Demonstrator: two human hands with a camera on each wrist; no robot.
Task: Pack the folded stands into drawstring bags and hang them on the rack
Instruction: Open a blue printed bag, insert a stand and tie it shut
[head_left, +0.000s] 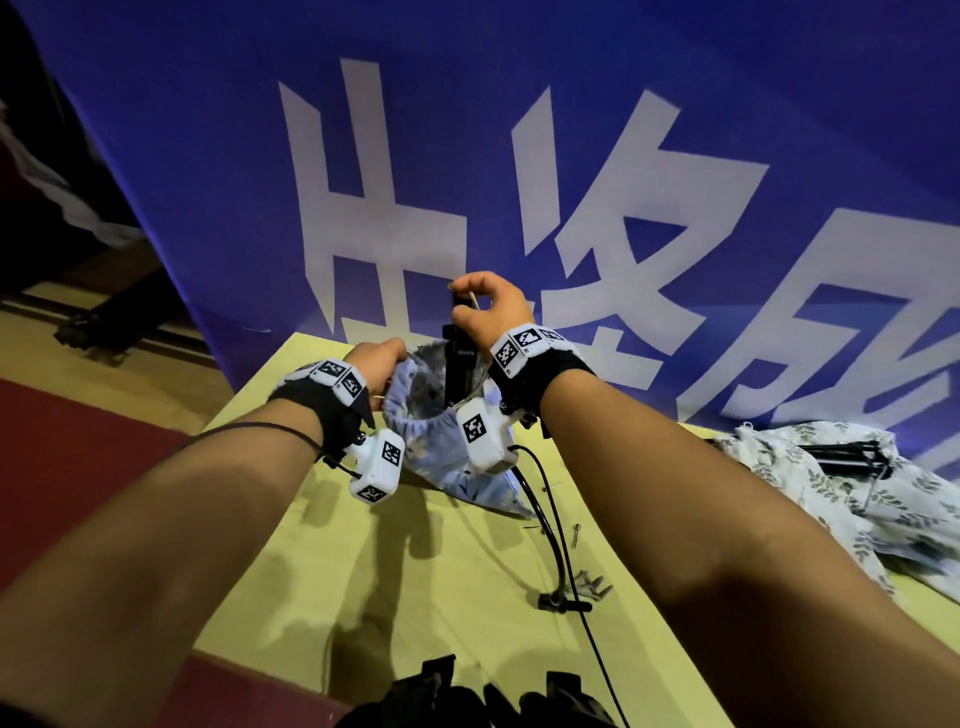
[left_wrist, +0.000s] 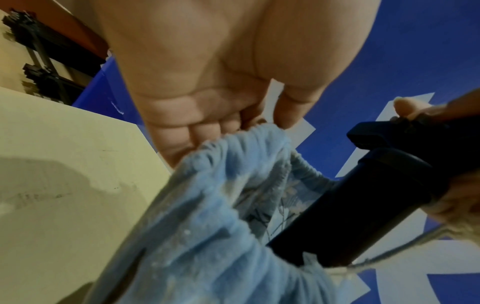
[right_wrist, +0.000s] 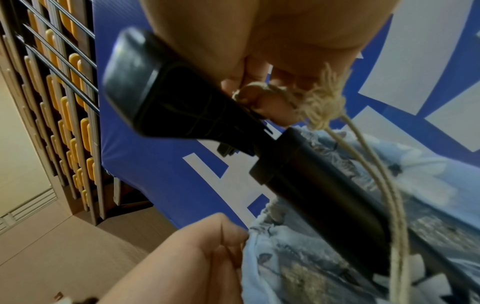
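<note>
Yellow-green worktop (head_left: 467, 597) meets a blue banner (head_left: 208, 156) behind. Near that banner, left hand (head_left: 376, 358) fingers pinch the drawstring bag (head_left: 431, 447) rim; right hand (head_left: 491, 306) grips the folded stand (head_left: 460, 364) (half inside) and seemingly the cord (right_wrist: 384, 185).

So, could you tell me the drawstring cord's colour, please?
Beige; the drawstring cord shows best in the right wrist view.

Dim, warm indoor light falls from above, and the arms cast soft shadows toward 6 o'clock on the yellow surface (head_left: 467, 597). The head view bends strongly at its edges and darkens at 9 o'clock. Both wrist views are soft, with motion blur on the nearest parts.
</note>
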